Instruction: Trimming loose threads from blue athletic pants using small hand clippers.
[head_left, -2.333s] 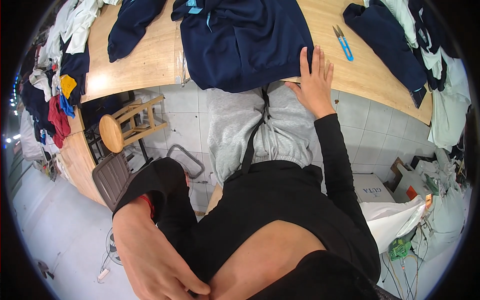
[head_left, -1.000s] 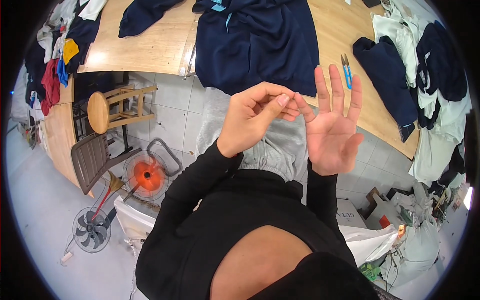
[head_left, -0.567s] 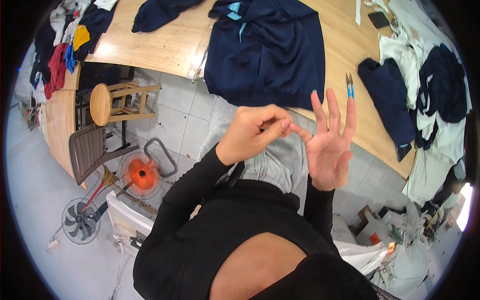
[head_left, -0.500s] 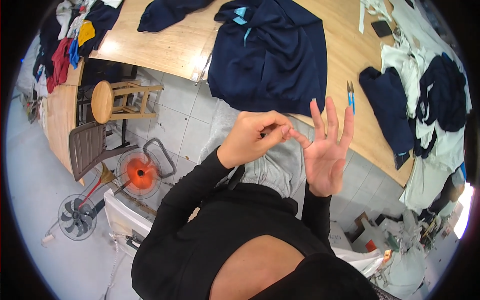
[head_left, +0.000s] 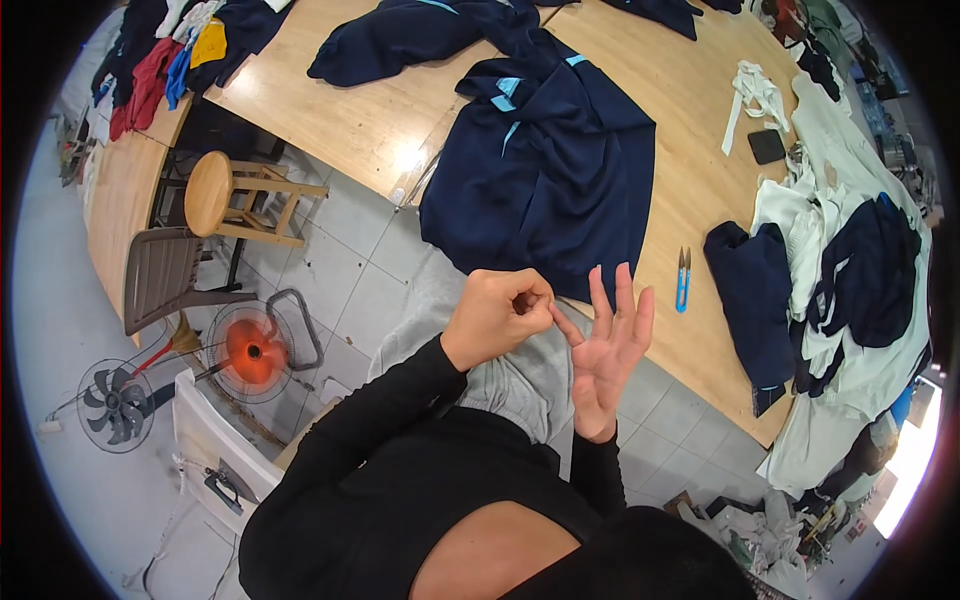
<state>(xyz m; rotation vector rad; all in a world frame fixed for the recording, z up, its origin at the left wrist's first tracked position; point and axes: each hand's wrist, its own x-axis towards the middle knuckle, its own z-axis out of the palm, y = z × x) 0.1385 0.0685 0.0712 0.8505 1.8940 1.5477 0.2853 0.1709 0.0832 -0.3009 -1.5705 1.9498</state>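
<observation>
The left hand (head_left: 505,318) is curled into a pinch, touching one fingertip of the right hand (head_left: 608,352), which is otherwise spread open (whether anything is pinched, I cannot tell). Just beyond both hands, the navy garment (head_left: 560,215) lies on the table (head_left: 690,160); blue-handled snips (head_left: 683,285) lie right of them.

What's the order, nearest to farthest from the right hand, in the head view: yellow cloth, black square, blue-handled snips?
From the right hand:
1. Blue-handled snips: just ahead, to its right.
2. Black square: beyond the snips, farther right.
3. Yellow cloth: far off, upper left of the picture.
</observation>
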